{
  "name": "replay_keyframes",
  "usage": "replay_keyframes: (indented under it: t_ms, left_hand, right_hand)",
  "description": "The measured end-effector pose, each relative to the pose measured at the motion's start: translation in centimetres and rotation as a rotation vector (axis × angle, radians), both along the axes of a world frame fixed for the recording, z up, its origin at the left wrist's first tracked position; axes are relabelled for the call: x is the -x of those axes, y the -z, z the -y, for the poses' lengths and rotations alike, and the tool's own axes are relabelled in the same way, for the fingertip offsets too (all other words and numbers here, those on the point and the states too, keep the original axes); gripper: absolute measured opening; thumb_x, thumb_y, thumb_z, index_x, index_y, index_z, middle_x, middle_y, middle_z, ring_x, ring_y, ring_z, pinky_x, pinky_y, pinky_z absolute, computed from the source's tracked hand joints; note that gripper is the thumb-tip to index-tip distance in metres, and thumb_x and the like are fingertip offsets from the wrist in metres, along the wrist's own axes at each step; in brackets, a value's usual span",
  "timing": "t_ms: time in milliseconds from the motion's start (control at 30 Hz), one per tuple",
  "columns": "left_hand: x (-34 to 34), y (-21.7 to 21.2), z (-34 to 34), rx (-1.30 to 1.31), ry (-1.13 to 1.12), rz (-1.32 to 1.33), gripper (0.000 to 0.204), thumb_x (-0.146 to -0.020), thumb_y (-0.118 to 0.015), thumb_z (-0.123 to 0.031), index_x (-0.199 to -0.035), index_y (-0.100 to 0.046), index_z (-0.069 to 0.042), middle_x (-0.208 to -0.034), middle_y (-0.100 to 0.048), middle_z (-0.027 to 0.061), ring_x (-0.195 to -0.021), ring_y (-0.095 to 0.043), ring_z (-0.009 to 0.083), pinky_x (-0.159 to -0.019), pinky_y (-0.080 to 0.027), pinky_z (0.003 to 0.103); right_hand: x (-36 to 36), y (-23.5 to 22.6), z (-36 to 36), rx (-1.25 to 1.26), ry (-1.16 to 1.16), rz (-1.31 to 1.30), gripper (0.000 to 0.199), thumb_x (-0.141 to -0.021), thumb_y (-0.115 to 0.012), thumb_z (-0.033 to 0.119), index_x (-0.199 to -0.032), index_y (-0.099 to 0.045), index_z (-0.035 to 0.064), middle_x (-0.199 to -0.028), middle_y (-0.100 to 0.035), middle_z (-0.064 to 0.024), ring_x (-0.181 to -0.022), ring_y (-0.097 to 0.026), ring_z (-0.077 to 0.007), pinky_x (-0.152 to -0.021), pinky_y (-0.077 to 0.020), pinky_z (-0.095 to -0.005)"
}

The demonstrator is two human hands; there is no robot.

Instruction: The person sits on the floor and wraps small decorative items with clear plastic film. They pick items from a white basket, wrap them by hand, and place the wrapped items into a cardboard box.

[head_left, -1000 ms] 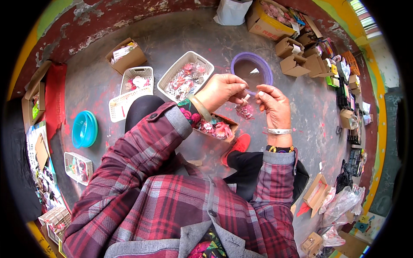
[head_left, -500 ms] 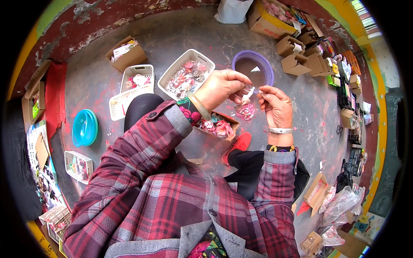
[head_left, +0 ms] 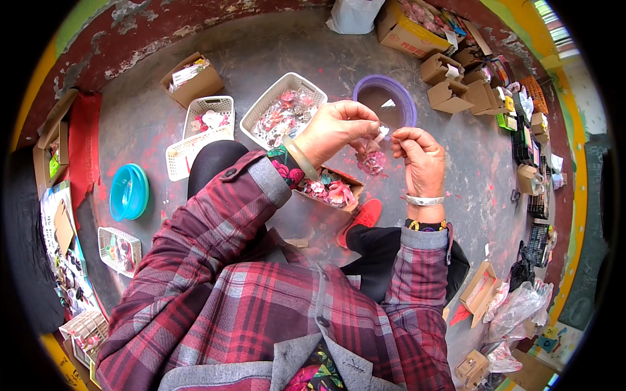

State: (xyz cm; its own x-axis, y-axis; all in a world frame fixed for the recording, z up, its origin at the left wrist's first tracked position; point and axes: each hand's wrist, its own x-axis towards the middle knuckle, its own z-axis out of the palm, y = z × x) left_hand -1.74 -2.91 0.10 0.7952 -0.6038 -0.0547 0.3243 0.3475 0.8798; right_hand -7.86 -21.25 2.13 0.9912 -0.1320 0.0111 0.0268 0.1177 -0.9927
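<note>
Head view: on the near side of the purple basin (head_left: 412, 117), the left hand's (head_left: 338, 135) grip pinches a pink cluster (head_left: 373, 165), likely light and delicate, best held by its white end (head_left: 383, 132). The right hand's (head_left: 422, 158) grip is pinched together, whether on anything is unclear. The white end sits nearer the basin than half a second earlier.

Two hands (head_left: 420, 156), one pink cluster (head_left: 373, 164)

Two bangles (head_left: 424, 201), one per wrist. Below the hands, one cardboard box (head_left: 357, 189) and one red shoe (head_left: 360, 223); beyond them, one purple basin (head_left: 409, 107). To their left, three white baskets (head_left: 312, 87), with two more farther off at lower left, and what looks like two stacked teal basins (head_left: 129, 195). The cartons (head_left: 448, 98) to their right are too crowded to count.
</note>
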Motion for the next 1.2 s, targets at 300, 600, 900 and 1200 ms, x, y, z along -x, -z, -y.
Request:
replay_keyframes:
  t_ms: [300, 600, 900, 1200]
  left_hand:
    - [0.1, 0.0, 0.2, 0.037, -0.073, -0.001, 0.026, -0.085, -0.057, -0.009, -0.109, -0.054, 0.000, -0.087, -0.063, 0.0066, -0.076, -0.062, 0.0128, -0.064, -0.052, 0.023]
    - [0.4, 0.2, 0.5, -0.024, -0.022, 0.028, 0.020, -0.086, -0.057, -0.012, -0.101, -0.055, 0.001, -0.088, -0.063, 0.0081, -0.081, -0.062, 0.0142, -0.069, -0.052, 0.026]
    - [0.6, -0.2, 0.5, -0.058, 0.013, 0.064, 0.019, -0.084, -0.060, -0.014, -0.099, -0.057, -0.003, -0.088, -0.063, 0.0044, -0.085, -0.059, 0.0105, -0.067, -0.048, 0.023]
    - [0.6, -0.5, 0.1, -0.051, 0.043, 0.091, 0.016, -0.088, -0.055, -0.020, -0.093, -0.056, -0.005, -0.089, -0.063, 0.0041, -0.082, -0.059, 0.0104, -0.065, -0.049, 0.024]
  right_hand:
    - [0.1, -1.1, 0.3, 0.014, -0.010, -0.025, 0.017, -0.084, -0.052, 0.007, -0.095, -0.062, -0.0016, -0.085, -0.064, -0.0071, -0.076, -0.060, -0.0118, -0.065, -0.0458, -0.0219]
    - [0.0, -0.4, 0.2, 0.136, -0.047, -0.098, 0.024, -0.079, -0.067, 0.019, -0.094, -0.065, -0.0001, -0.082, -0.064, -0.0041, -0.073, -0.057, -0.0101, -0.064, -0.0428, -0.0218]
    - [0.0, -0.3, 0.0, 0.167, 0.046, 0.002, 0.013, -0.077, -0.069, 0.012, -0.083, -0.068, -0.0003, -0.073, -0.063, -0.0014, -0.067, -0.053, -0.0078, -0.062, -0.0407, -0.0206]
    - [0.0, -0.5, -0.2, 0.190, 0.016, 0.015, 0.013, -0.078, -0.068, 0.013, -0.075, -0.065, 0.0006, -0.070, -0.061, 0.0010, -0.064, -0.050, -0.0058, -0.060, -0.0392, -0.0194]
